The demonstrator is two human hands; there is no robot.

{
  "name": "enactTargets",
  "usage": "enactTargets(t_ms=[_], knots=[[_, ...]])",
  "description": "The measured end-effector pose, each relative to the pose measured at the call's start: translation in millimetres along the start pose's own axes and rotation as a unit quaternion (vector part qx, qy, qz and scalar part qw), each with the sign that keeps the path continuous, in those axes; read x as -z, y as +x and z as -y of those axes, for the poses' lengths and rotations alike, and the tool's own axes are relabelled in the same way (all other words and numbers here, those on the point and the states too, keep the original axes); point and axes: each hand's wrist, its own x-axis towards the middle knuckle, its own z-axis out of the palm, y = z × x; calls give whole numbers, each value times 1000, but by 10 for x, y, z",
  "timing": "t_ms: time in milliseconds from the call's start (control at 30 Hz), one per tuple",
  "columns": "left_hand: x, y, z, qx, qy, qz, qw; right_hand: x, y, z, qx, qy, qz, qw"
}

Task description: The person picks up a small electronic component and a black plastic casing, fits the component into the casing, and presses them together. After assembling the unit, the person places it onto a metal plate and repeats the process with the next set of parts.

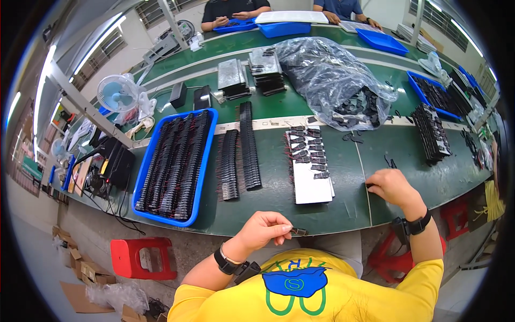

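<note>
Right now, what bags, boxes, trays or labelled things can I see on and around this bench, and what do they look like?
Clear plastic bag: far middle of the green table, crumpled, holding small black parts.
Blue tray: left, rectangular, full of rows of black parts.
White card: centre, rectangular, black parts laid on it.
Cardboard scraps: floor at lower left, brown, beside a red stool.
No readable sign or screen shows.

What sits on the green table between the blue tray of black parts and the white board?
In the head view, two long rows of black parts lie between the blue tray and the white board.
</note>
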Motion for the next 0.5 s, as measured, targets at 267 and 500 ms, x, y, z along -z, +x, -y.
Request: enactTargets(t_ms=[267, 500], knots=[[88, -49, -9, -25, -1, -39, 999, -104, 61, -341, -4, 27, -113, 993], [73, 57, -7, -40, -31, -28, 998, -19, -156, -217, -88, 81, -92, 989]])
